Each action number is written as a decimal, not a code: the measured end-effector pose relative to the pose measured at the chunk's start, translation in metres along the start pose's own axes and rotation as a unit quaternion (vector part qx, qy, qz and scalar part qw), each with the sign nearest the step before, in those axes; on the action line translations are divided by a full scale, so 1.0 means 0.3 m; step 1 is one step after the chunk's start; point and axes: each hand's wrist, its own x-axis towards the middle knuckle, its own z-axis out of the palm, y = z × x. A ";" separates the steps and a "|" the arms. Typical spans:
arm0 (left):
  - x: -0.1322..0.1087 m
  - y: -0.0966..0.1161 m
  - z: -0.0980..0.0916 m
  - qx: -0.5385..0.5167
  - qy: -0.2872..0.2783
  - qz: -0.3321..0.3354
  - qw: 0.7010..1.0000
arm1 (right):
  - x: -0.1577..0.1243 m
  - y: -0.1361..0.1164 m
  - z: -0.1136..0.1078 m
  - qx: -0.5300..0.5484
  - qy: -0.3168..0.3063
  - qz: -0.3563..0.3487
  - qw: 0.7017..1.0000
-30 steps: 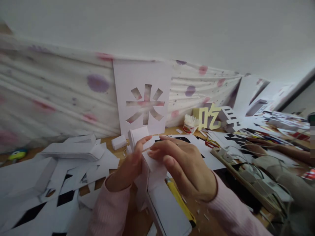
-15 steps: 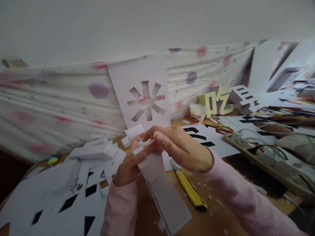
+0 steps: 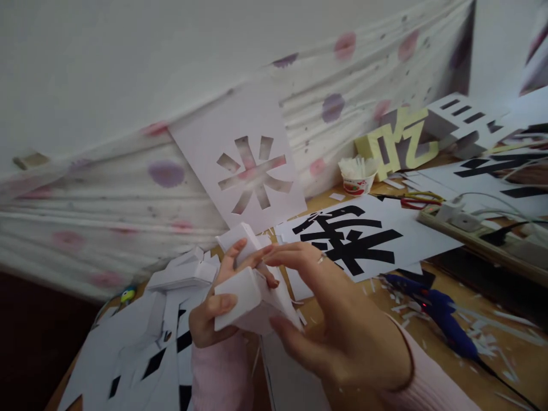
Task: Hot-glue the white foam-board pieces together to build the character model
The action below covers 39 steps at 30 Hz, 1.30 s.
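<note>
My left hand [image 3: 220, 302] is closed around a white folded card piece [image 3: 244, 294], a box-like shape with angled faces. Its thumb lies on the near face and its fingers curl over the far side. On the right of the same piece is my right hand [image 3: 342, 314], thumb at the lower edge and fingertips at the top, meeting the left fingers. A long pale board part [image 3: 293, 371] extends below the hands; where it joins the piece is hidden. Just behind the hands stands another white card block [image 3: 235, 235].
A white panel with a cut-out character [image 3: 231, 200] leans on the draped sheet. At right are a blue glue gun [image 3: 434, 308], a sheet with a black character [image 3: 415, 257], a power strip [image 3: 509, 251] and a person's hand [image 3: 531, 173]. White scraps surround the glue gun.
The view has tilted and shifted, bringing the glue gun into sight; the yellow cutter knife no longer shows. The white piece has been turned, and my right hand has opened wider around it.
</note>
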 end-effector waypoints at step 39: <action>-0.118 0.016 0.135 0.153 0.221 0.370 0.889 | -0.246 0.027 0.018 -0.040 0.049 0.096 0.993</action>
